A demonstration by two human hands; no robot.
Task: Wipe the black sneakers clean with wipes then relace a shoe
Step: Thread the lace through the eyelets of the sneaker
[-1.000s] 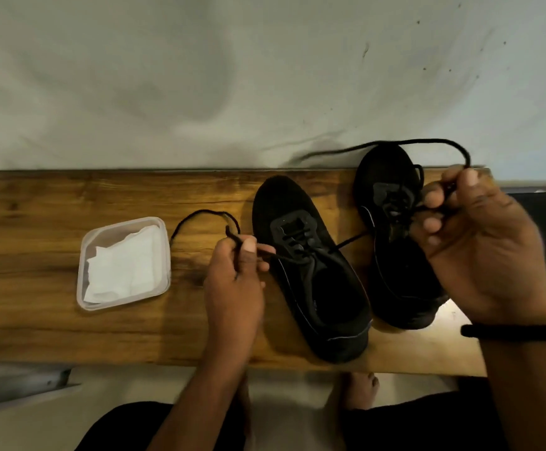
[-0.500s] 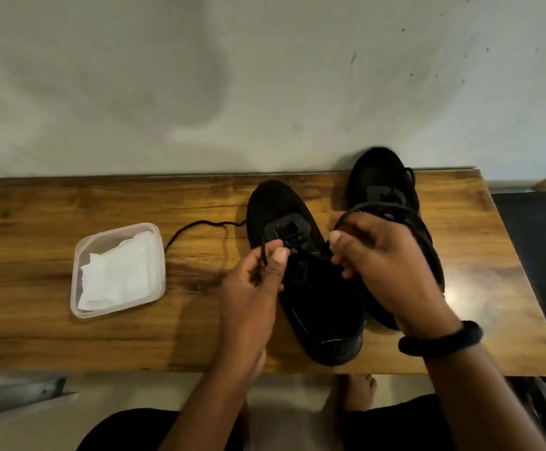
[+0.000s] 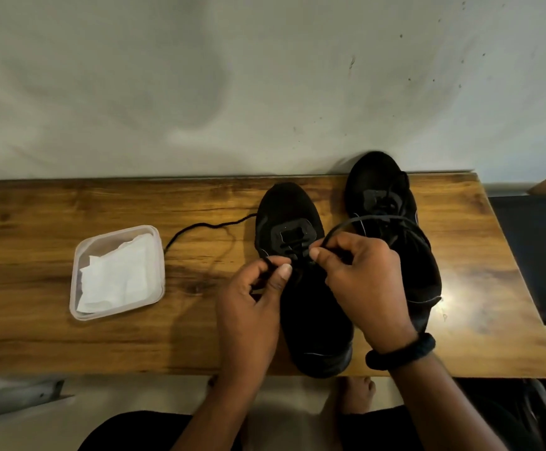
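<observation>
Two black sneakers stand side by side on the wooden bench (image 3: 69, 346), toes toward the wall. The left sneaker (image 3: 310, 320) has a black lace (image 3: 206, 226) threaded through its lower eyelets. My left hand (image 3: 252, 307) pinches one lace strand beside the eyelets; its free end trails left across the bench. My right hand (image 3: 363, 281) pinches the other strand, which loops up and over the right sneaker (image 3: 379, 187). Both hands hover over the left sneaker's tongue.
A clear plastic tub (image 3: 117, 271) holding white wipes sits on the bench to the left. A pale wall runs behind the bench. Bare feet (image 3: 356, 392) show below the front edge. A dark surface (image 3: 535, 255) lies to the right.
My right hand came down from the far right to the left sneaker's eyelets, bringing the lace loop with it. My left hand shifted right toward the tongue.
</observation>
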